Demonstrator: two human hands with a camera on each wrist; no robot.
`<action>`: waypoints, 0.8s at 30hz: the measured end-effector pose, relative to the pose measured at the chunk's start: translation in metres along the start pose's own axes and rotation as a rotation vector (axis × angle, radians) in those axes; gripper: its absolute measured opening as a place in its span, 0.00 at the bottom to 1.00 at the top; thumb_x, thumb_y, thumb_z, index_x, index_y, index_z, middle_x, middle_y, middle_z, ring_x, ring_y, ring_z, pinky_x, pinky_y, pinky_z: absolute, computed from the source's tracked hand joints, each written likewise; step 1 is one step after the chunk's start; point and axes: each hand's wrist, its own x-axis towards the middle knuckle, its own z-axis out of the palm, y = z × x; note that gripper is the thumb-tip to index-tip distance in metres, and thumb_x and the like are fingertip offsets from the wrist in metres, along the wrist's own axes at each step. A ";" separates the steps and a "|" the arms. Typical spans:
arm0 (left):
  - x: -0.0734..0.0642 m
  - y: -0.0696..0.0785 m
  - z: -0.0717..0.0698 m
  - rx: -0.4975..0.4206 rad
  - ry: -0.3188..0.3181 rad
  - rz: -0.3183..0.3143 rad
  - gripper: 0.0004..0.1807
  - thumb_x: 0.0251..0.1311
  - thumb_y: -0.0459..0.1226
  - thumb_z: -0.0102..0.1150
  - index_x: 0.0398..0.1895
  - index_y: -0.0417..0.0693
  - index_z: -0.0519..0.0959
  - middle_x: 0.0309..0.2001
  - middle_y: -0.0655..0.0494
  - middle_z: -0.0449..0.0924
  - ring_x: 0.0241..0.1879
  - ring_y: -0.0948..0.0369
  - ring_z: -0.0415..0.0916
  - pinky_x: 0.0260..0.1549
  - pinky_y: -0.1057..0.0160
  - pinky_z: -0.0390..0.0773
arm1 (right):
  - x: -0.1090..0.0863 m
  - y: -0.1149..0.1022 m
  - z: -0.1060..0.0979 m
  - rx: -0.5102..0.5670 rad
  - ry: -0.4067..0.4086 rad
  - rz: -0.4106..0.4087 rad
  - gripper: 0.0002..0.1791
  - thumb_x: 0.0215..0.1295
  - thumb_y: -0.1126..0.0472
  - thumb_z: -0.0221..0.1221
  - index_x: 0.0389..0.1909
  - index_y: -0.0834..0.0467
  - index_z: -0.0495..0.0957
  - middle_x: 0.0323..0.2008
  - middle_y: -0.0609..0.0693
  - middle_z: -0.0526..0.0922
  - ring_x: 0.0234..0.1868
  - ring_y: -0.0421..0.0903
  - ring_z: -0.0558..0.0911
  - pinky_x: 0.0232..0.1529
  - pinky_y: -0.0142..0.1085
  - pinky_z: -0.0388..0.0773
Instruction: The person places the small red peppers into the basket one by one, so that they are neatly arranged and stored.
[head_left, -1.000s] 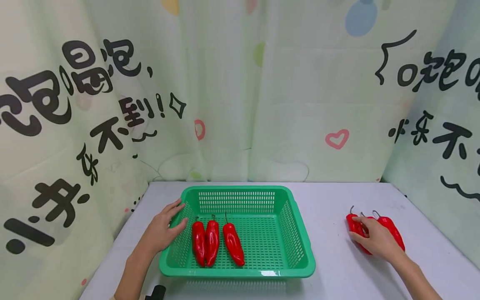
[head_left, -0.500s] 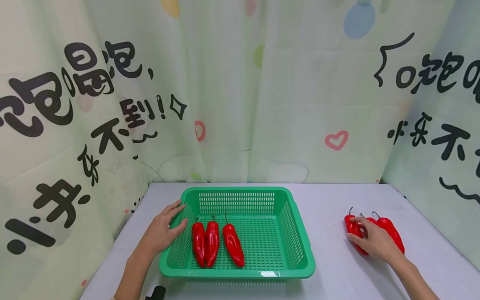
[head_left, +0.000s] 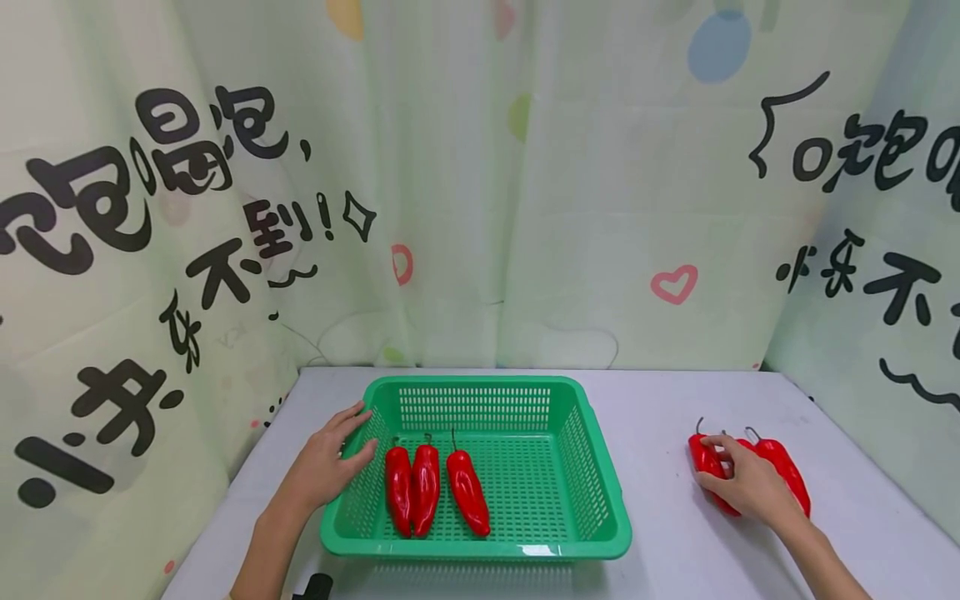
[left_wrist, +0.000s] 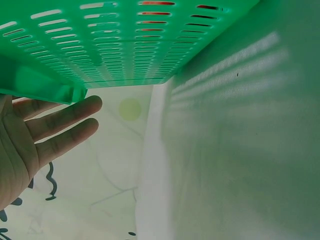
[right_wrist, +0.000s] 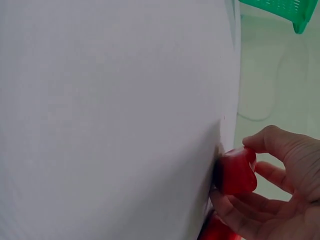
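My left hand (head_left: 327, 460) lies at the left rim of a green plastic basket (head_left: 480, 549), fingers fairly straight and thumb over the inside. In the left wrist view its fingers (left_wrist: 67, 140) extend past the rim's underside. Three glossy red chili peppers lie in the basket: a left one (head_left: 399, 492), a middle one (head_left: 425, 490) and a tilted one (head_left: 468, 493). On the table at right, my right hand (head_left: 753, 485) pinches a red chili pepper (right_wrist: 236, 172) between thumb and fingers. Beside it is another red chili pepper (head_left: 783, 471), and a third is mostly hidden behind the hand.
The white table (head_left: 660, 550) extends between the basket and the right-hand peppers. A pale printed curtain (head_left: 585, 208) with black lettering hangs behind and at both sides. A small black object (head_left: 318, 587) shows at the bottom edge by the left forearm.
My right hand and the pepper it pinches have shifted slightly left, away from the other peppers. The left hand and basket hold still; the head view has tilted a little.
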 end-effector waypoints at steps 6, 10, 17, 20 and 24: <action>0.000 0.000 0.000 0.001 0.001 -0.002 0.29 0.67 0.39 0.63 0.68 0.36 0.74 0.73 0.39 0.67 0.71 0.37 0.65 0.62 0.34 0.72 | -0.001 -0.005 0.000 0.000 0.018 -0.008 0.42 0.54 0.58 0.74 0.65 0.72 0.66 0.52 0.77 0.75 0.47 0.69 0.77 0.33 0.51 0.87; 0.000 0.000 0.000 0.002 0.004 0.003 0.29 0.67 0.39 0.63 0.68 0.36 0.74 0.73 0.39 0.68 0.71 0.37 0.65 0.62 0.34 0.72 | -0.002 -0.010 -0.004 0.020 0.044 -0.027 0.40 0.57 0.59 0.72 0.65 0.71 0.66 0.54 0.77 0.75 0.46 0.67 0.79 0.33 0.49 0.87; 0.000 0.000 0.000 0.008 0.003 0.005 0.29 0.67 0.40 0.63 0.68 0.36 0.74 0.73 0.39 0.68 0.71 0.37 0.65 0.61 0.34 0.72 | -0.005 -0.020 -0.008 0.036 0.075 -0.066 0.40 0.57 0.59 0.72 0.66 0.71 0.65 0.55 0.77 0.75 0.46 0.67 0.80 0.31 0.47 0.87; 0.000 -0.001 0.001 0.009 0.000 0.001 0.29 0.67 0.40 0.63 0.68 0.36 0.74 0.73 0.39 0.67 0.71 0.37 0.65 0.61 0.34 0.72 | -0.006 -0.025 -0.010 0.039 0.082 -0.073 0.41 0.56 0.59 0.73 0.66 0.70 0.65 0.56 0.76 0.75 0.47 0.68 0.80 0.31 0.47 0.87; 0.000 0.000 0.000 0.005 -0.001 0.000 0.29 0.67 0.40 0.63 0.68 0.36 0.74 0.73 0.39 0.67 0.71 0.37 0.65 0.61 0.34 0.72 | -0.006 -0.034 -0.013 0.048 0.090 -0.079 0.43 0.55 0.59 0.74 0.67 0.70 0.64 0.56 0.76 0.74 0.49 0.70 0.79 0.30 0.47 0.87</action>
